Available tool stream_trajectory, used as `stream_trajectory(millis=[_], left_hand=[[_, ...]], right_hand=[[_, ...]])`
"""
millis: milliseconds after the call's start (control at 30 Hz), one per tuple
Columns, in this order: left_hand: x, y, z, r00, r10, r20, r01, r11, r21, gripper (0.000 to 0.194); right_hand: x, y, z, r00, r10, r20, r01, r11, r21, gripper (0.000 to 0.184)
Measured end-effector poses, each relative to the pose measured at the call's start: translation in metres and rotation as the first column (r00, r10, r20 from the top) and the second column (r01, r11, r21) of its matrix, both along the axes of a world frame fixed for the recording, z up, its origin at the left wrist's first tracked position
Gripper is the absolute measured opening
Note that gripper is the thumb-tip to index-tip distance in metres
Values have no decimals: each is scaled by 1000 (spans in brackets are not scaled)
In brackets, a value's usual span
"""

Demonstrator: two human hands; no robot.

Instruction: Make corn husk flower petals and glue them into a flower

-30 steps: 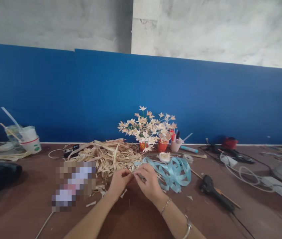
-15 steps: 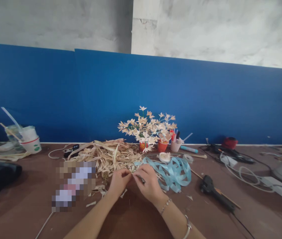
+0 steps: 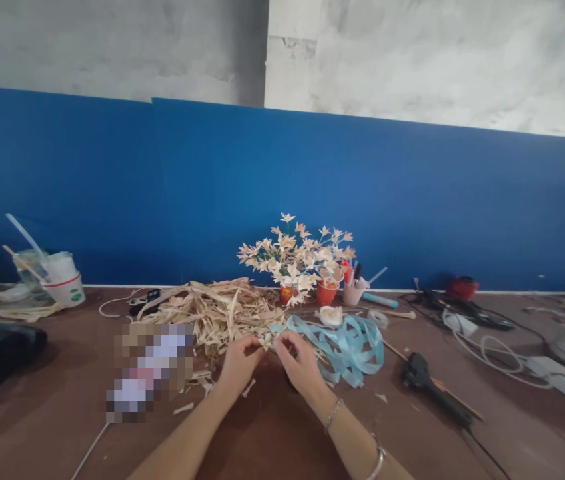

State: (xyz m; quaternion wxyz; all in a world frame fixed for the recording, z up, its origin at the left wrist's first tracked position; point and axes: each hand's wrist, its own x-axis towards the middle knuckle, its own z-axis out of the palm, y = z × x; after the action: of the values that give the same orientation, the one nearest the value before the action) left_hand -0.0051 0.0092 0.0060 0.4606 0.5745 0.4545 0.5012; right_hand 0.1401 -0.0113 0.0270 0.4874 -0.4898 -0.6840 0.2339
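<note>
Our left hand and right hand stood just apart, fingers curled towards thumbs, though we could not tell whether either pinched anything, pale strips lying just beyond the left, blue ribbon beyond the right.

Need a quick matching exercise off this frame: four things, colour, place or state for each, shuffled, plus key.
Things:
1. ribbon
2. right hand
3. dry strips
4. black tool

Descriptions:
A. tan, heaped in a loose pile
B. lying to the right of the light blue loops
C. light blue, in tangled loops
D. bracelets on its wrist

Pairs: 1-C, 2-D, 3-A, 4-B
</note>
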Motion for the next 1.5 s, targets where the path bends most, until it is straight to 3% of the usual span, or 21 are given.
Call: stream_trajectory(millis=[267,667,900,1033,1333,1400,1500], left_hand=[[2,-1,0,1000,-9,22,8,1000,12,11],[2,-5,7,999,-6,-41,8,999,49,10],[3,-4,5,999,-27,27,28,999,-37,15],[3,-2,3,996,-8,87,17,994,-111,29],[-2,-3,9,997,81,20,-78,992,-99,21],[-2,-3,10,995,97,-1,-97,990,-107,19],[-3,-3,11,994,108,-17,-110,988,-113,18]], right_hand=[[-1,4,-7,995,74,-74,-83,988,-133,24],[-1,3,-4,997,56,-51,-61,993,-103,22],[1,3,-5,997,41,-59,-48,992,-115,23],[2,4,-4,989,61,-133,-80,986,-149,25],[6,8,-3,889,4,-458,-138,956,-261,30],[15,12,0,909,-41,-414,-65,969,-238,30],[39,19,5,979,-180,-98,169,979,-115,27]])
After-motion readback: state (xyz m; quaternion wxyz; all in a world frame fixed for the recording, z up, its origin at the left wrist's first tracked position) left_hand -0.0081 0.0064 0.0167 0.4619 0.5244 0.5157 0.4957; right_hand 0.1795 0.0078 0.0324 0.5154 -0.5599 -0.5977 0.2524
